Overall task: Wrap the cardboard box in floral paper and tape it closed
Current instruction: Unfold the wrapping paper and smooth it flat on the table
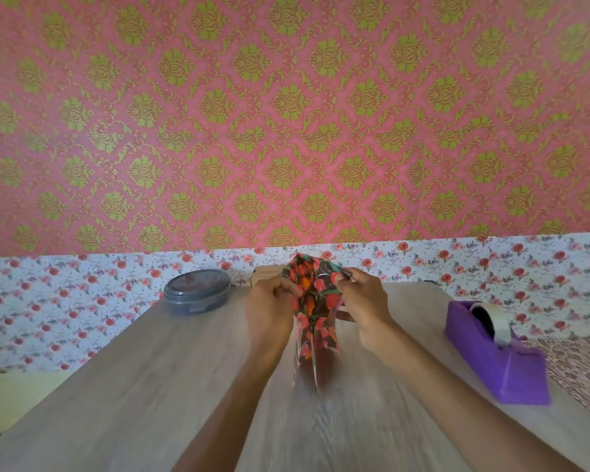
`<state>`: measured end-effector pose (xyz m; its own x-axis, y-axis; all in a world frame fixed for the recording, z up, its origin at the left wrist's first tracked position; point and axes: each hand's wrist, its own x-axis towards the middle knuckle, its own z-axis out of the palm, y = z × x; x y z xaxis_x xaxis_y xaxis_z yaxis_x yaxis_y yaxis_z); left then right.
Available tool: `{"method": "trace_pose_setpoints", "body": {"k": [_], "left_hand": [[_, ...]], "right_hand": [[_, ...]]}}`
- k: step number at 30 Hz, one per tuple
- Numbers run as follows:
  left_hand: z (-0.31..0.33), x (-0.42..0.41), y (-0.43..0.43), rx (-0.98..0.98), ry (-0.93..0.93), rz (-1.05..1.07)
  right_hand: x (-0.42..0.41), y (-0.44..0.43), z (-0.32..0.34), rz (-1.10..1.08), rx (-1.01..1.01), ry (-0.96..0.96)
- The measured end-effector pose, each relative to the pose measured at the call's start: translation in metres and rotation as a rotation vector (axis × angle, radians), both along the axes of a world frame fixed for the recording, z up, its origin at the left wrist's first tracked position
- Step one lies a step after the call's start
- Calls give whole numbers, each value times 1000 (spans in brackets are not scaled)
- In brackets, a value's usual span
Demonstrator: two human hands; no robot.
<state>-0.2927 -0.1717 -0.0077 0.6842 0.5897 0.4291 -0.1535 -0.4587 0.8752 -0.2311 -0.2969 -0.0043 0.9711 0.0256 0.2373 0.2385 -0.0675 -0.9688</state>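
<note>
A sheet of dark floral paper [315,308] with red and orange flowers hangs folded above the wooden table [150,386], its lower end near the tabletop. My left hand [269,311] pinches its left edge near the top. My right hand [363,304] pinches the right edge at the same height. Behind my left hand, at the table's far edge, a small part of the cardboard box [264,276] shows; the rest is hidden by my hands and the paper.
A round grey lidded container [197,291] stands at the far left of the table. A purple tape dispenser [498,352] with a roll of clear tape sits at the right edge. Patterned wallpaper rises just behind the table.
</note>
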Motion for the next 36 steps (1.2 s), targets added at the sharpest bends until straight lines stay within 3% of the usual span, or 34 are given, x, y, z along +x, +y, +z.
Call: {"method": "trace_pose_setpoints", "body": {"k": [6,10,14,19,27,36], "left_hand": [[-5,4,-3,-183,2,-162],[-3,5,-3,-32,-54,-110],[-2,3,0,20,-103,-55],[-9,7,6,48,-120,31],[-7,5,23,313,-62,42],[2,-2,18,462,-67,25]], "right_hand": [[-9,10,-7,57,-81,-120],[-11,10,-12,59,-200,-164],[-7,12,-16,60,-155,-67],[-6,12,-18,64,-90,-92],[7,2,-17,-163,-286,-304],[15,3,-14,-261,-419,-336]]}}
